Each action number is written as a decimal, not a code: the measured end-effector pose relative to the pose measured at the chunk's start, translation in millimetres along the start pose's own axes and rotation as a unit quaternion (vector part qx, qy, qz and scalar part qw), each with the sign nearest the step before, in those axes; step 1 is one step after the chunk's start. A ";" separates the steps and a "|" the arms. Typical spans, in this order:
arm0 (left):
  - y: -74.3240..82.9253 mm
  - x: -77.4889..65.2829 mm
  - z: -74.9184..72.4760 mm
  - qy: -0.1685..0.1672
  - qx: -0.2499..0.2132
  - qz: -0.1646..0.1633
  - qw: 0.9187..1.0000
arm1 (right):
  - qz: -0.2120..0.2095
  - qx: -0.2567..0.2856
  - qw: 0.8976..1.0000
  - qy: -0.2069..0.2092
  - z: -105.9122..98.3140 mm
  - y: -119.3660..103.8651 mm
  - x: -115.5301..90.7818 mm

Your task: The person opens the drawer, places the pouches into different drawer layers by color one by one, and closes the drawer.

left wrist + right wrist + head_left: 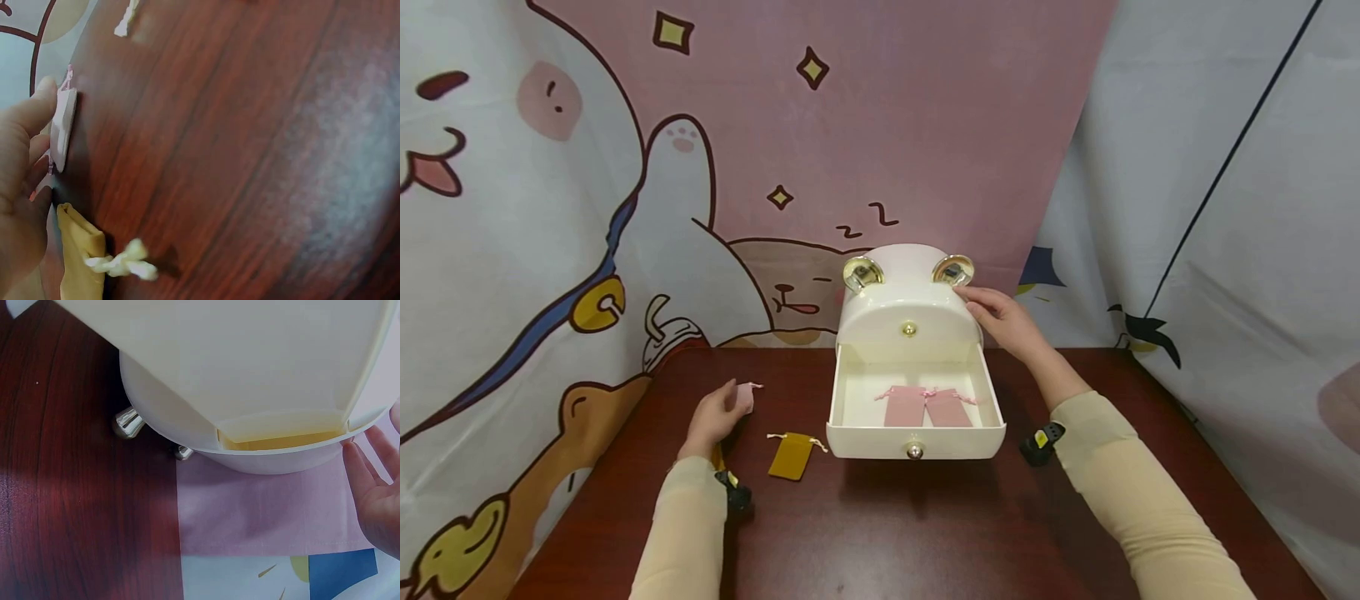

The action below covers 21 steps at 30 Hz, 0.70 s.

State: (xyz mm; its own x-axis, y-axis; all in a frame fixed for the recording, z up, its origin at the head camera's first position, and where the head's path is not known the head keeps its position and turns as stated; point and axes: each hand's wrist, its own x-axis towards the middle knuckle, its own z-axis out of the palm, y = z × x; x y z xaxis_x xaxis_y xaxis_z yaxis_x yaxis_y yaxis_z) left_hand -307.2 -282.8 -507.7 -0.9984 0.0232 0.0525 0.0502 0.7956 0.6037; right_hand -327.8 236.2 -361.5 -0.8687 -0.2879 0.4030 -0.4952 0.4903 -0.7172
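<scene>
Hazy glare on the tabletop [250,156]

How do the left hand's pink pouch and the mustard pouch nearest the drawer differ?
The pink pouch is pale with pink cords; the mustard pouch is darker with whitish cords. The left hand pinches the pink pouch; the mustard pouch lies untouched. Both have drawstrings.

On screen I've got a cream box [917,353] with gold-rimmed ears [862,273], pink pouches [905,407], a mustard pouch [790,457] with whitish cords [817,445], a red-brown wood-grained table [887,533], and a pink-and-white backdrop [925,125] patterned with cartoon animals [808,275] and yellow stars [673,33]!
</scene>
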 end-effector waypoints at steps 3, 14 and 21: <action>1.3 -1.6 1.0 0.020 0.003 0.006 1.000 | 0.001 0.004 1.000 -0.001 -0.7 -1.5 -0.4; 2.7 -9.1 3.4 0.070 0.007 0.017 0.997 | 0.009 0.002 1.000 -0.001 -1.0 -3.2 -1.0; 2.3 -9.8 7.9 0.084 -0.012 0.005 0.996 | 0.001 0.012 1.000 -0.001 1.2 -8.0 -1.7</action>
State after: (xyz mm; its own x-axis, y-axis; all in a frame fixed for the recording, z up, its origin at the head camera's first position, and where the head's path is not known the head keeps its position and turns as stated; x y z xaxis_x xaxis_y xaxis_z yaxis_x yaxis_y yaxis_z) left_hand -297.5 -276.4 -513.2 -0.9793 -0.0722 0.1890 0.0622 0.7813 0.6210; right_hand -322.3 231.7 -357.1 -0.8699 -0.2881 0.4002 -0.4927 0.4713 -0.7315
